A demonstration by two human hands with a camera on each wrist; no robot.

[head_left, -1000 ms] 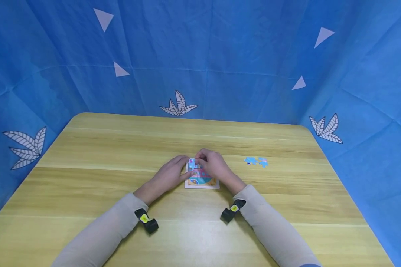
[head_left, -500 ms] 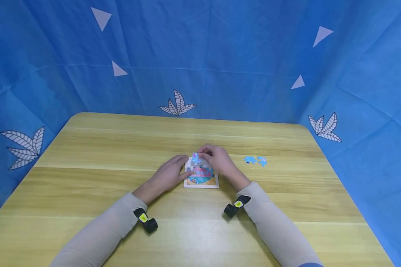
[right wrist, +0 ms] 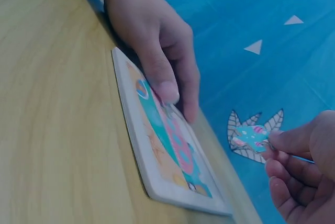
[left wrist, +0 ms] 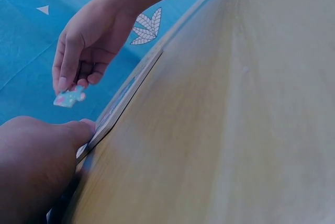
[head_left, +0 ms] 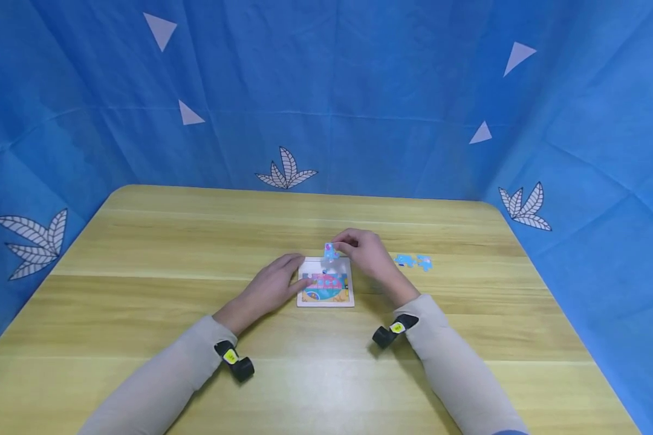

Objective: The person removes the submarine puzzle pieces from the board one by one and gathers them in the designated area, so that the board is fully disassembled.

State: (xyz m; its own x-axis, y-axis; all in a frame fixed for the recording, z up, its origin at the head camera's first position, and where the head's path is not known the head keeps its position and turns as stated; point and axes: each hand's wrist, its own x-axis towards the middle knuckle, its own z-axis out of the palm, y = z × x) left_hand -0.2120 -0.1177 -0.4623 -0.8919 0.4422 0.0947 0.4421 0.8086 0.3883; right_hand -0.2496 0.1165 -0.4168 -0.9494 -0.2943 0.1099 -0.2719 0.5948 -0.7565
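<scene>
A square jigsaw puzzle tray (head_left: 325, 304) with a pale rim lies on the table, its lower part filled with a pink and teal picture. My left hand (head_left: 272, 284) rests at the tray's left side, the thumb on the picture and the fairly straight fingers by the upper left corner. Above the tray's far edge my right hand (head_left: 363, 252) pinches a light blue puzzle piece (head_left: 330, 251) with a pink mark. In the right wrist view this puzzle piece (right wrist: 251, 138) is off the tray, between thumb and fingertips.
Two blue puzzle pieces (head_left: 405, 260) lie close together on the wooden table (head_left: 326, 374), right of the right hand. A blue curtain (head_left: 326, 72) with white triangles and leaf prints hangs behind the table and at its sides.
My right hand has lifted the blue puzzle piece out of the tray's upper left and carried it up and to the right. The left hand has stayed by the tray.
</scene>
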